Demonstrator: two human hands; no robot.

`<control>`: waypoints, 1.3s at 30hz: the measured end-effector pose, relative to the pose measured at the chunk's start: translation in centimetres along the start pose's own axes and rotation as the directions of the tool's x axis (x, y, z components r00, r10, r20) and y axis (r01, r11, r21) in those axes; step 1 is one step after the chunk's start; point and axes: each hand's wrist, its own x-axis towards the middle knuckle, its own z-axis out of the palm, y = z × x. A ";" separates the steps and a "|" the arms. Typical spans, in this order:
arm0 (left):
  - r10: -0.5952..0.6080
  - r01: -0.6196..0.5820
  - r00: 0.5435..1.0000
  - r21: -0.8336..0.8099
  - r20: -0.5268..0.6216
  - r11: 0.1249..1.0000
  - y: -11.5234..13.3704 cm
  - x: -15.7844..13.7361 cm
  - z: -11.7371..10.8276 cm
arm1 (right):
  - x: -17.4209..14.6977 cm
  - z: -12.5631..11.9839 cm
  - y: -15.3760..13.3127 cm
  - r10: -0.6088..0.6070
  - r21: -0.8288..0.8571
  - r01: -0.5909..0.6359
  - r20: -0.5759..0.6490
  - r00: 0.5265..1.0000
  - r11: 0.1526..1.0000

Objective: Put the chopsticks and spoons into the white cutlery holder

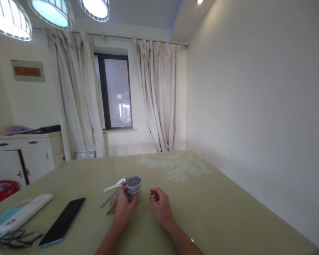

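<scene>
A small grey cup (133, 184) stands upright on the pale green table (202, 198). My left hand (123, 209) wraps around the cup's left side and grips it. My right hand (161, 205) rests on the table just right of the cup, fingers loosely curled, holding nothing. A white spoon (114, 185) lies just left of the cup. Several thin utensils (111, 202), metal and wooden, lie beneath my left hand, partly hidden by it.
A black phone (62, 221) lies at the left, with a white case (23, 214), a blue mask (2, 221) and dark glasses (17, 238) near the left edge. A white cabinet (23, 156), curtains and a window stand behind. A wall runs along the right.
</scene>
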 end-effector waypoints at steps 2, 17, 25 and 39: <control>-0.004 0.004 1.000 0.018 0.010 1.000 0.1 0.1 -0.1 | -0.1 -0.8 0.1 0.021 0.000 -0.021 -0.040 0.999 1.000; 0.054 -0.083 0.983 0.161 0.178 0.983 0.5 -0.5 0.1 | -0.1 -1.0 0.1 0.083 0.029 -0.084 0.023 0.996 0.996; 0.153 -0.302 0.844 0.219 0.514 0.928 1.6 -2.1 0.1 | -0.3 -1.6 -1.0 0.024 0.036 -0.025 0.023 0.999 0.999; -0.100 -0.061 0.985 0.835 0.138 0.546 -0.8 0.3 -4.0 | 0.5 -2.8 -1.2 -0.002 -0.059 0.011 0.149 0.989 0.998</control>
